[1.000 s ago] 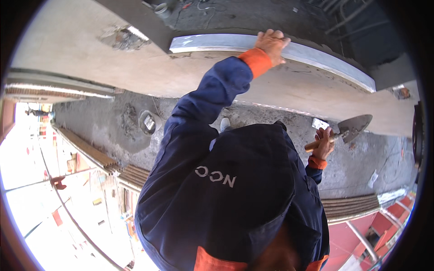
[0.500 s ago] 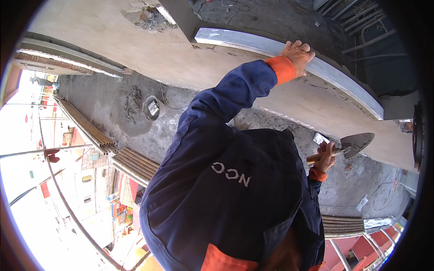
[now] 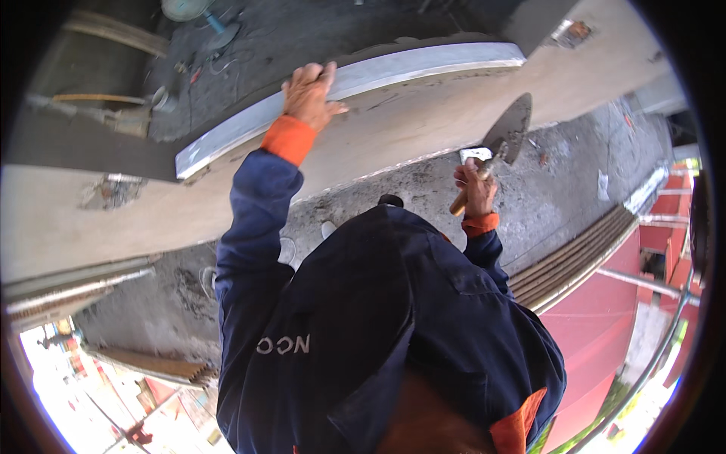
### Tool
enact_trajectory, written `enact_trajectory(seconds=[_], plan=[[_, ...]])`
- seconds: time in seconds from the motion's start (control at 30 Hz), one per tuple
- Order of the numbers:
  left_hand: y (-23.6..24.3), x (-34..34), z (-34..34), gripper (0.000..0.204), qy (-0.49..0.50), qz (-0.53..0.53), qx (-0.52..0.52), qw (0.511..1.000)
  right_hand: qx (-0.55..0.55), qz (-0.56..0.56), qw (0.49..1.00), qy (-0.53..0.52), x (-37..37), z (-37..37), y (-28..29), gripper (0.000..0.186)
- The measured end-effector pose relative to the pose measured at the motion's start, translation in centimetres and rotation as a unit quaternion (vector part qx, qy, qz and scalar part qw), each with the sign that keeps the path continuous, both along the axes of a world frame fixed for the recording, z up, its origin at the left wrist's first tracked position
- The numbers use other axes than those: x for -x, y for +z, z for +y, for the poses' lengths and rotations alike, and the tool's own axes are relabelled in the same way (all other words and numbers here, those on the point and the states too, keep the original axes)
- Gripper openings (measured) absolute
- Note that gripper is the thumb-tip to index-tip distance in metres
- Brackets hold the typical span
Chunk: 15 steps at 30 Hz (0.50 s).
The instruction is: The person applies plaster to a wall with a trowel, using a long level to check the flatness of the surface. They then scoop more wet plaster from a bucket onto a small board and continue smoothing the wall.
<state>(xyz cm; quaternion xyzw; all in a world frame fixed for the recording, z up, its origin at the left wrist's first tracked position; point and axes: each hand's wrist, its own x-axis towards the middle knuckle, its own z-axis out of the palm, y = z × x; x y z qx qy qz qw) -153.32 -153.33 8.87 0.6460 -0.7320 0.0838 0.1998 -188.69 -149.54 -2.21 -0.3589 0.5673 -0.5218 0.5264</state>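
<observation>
Pale grey, a long bar (image 3: 431,64) lies along the wall (image 3: 401,125) in the upper middle of the frame. The left hand (image 3: 306,98) lays its fingers over it; whether they clamp, I cannot tell. Right of centre, the right hand (image 3: 478,189) has its fingers wrapped round a trowel's (image 3: 514,125) handle. Uneven one-handed pressure could twist the bar; a careless swing could scrape the wall.

The left grip (image 3: 308,97) rests on a long pale bar (image 3: 423,66). On the bar's near side, the right grip (image 3: 478,188) holds a trowel (image 3: 511,130). Beyond the bar stands a fan (image 3: 221,32).
</observation>
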Motion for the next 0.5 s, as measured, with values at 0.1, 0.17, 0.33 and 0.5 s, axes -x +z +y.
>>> enact_trajectory(seconds=[0.1,0.17,0.33,0.5], plan=[[-0.5,-0.3,-0.4,0.078,0.001,-0.01,-0.001,1.0,0.005,-0.004,1.0,-0.018,0.1,0.2,0.1,0.034],[-0.9,-0.5,-0.7,0.074,-0.006,-0.021,0.007,1.0,0.003,0.0,1.0,-0.008,0.5,0.0,-0.6,0.034],[-0.9,-0.1,-1.1,0.073,-0.013,-0.02,-0.008,1.0,-0.007,-0.015,0.999,-0.03,1.2,0.2,-1.5,0.036],[-1.1,-0.9,-0.6,0.076,0.0,-0.062,0.017,0.998,0.003,0.005,1.0,-0.01,0.8,-0.2,-2.2,0.034]])
